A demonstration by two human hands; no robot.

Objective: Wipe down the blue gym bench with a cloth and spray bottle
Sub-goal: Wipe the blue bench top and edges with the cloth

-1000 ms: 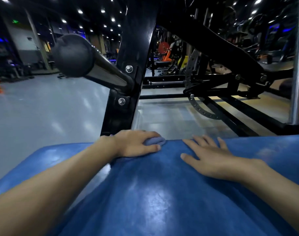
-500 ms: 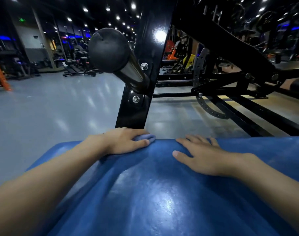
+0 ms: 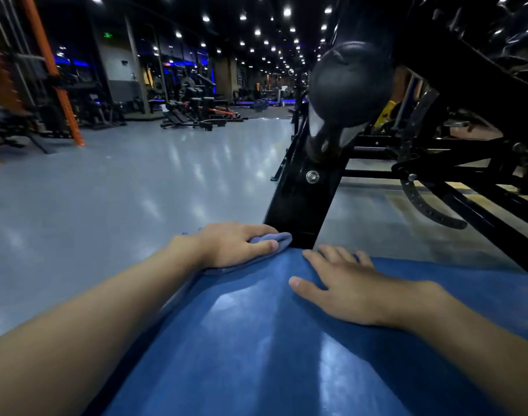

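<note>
Head view showed the left hand (image 3: 235, 246) at the far edge of the blue bench (image 3: 256, 340), its fingers curled over a bunched blue-grey cloth (image 3: 279, 238) and pressing it onto the padding. The right hand (image 3: 347, 288) lay just beside it, flat on the bench, fingers spread and holding nothing. A black upright post (image 3: 302, 205) rose just beyond the cloth, seemingly touching it.

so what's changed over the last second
The left hand has slid the cloth leftward along the far edge of the bench, and the right hand shifted left with it. Same as before: left hand grips the cloth, right hand lies flat on the bench.
</note>
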